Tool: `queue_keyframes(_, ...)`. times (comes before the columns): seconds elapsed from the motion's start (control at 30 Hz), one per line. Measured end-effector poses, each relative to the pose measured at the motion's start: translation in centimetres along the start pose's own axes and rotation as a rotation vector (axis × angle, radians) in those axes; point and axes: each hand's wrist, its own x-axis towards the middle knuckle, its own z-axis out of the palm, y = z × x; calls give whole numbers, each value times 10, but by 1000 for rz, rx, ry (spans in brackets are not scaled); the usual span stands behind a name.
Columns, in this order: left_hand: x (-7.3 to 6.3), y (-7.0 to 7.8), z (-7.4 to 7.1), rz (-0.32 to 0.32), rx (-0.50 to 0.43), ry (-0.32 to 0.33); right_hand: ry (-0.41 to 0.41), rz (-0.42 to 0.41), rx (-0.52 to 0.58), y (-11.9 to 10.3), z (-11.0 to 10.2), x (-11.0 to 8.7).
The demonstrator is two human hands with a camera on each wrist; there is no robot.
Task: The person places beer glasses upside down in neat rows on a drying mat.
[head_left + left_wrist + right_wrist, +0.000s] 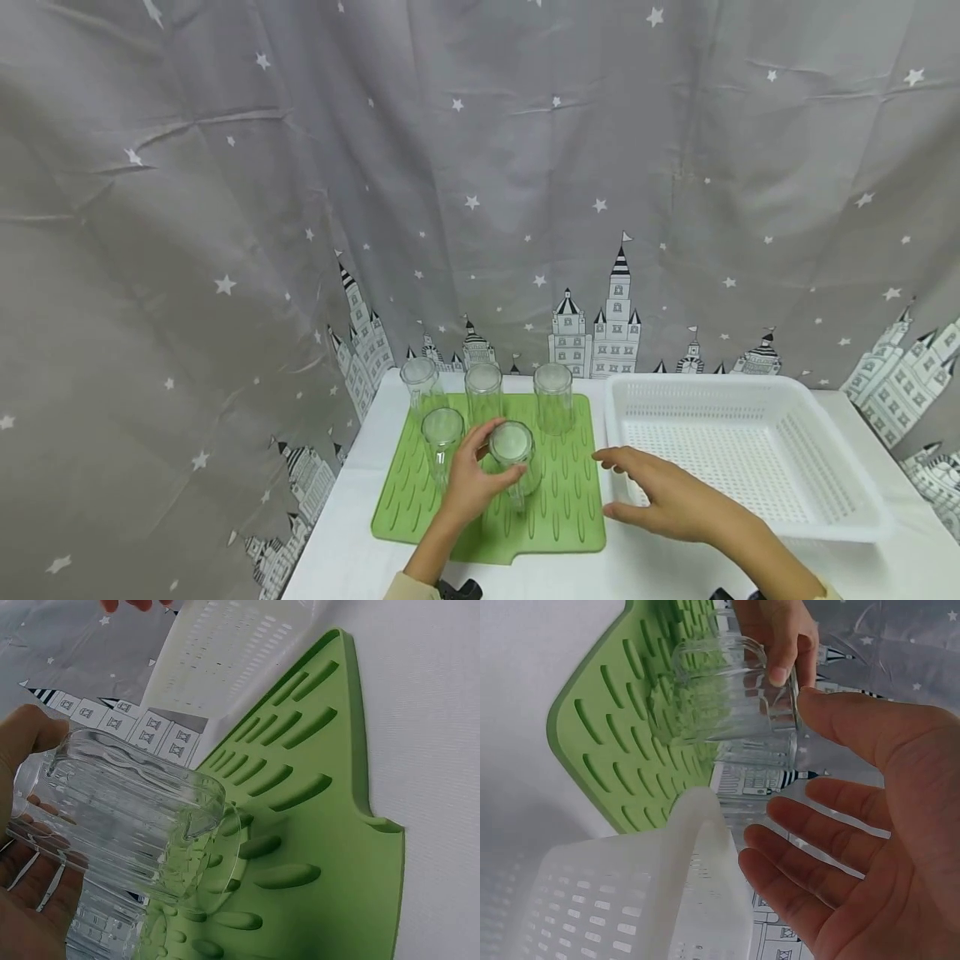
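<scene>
My left hand (471, 483) grips a clear glass mug (513, 446) near its upturned base, thumb on one side and fingers on the other. The mug stands mouth down over the green ridged drying mat (566, 525), its handle toward me. In the left wrist view the mug's rim (229, 851) is right at the mat's ridges. My right hand (671, 498) hovers between the mat and the white basket, fingers spread and palm bare in the right wrist view. Another upturned mug (442, 433) stands just left of the gripped one.
Three more upturned glass mugs, including one at the back right (553, 396), line the mat's far edge. A white perforated plastic basket (873, 500) sits on the right of the white-covered table (330, 550). Behind hangs a grey curtain (480, 167) printed with stars and castles.
</scene>
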Motion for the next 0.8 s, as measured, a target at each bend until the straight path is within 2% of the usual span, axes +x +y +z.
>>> queue_keyframes(0.27,1,-7,2,-9,-20,-23,15,-17,4,3,7,0)
queue_keyframes(0.53,-3,-9,3,-62,-2,-71,20,-38,23,7,15,-1)
queue_keyframes(0.8,1,-7,5,-60,13,-55,54,-53,7,13,16,0)
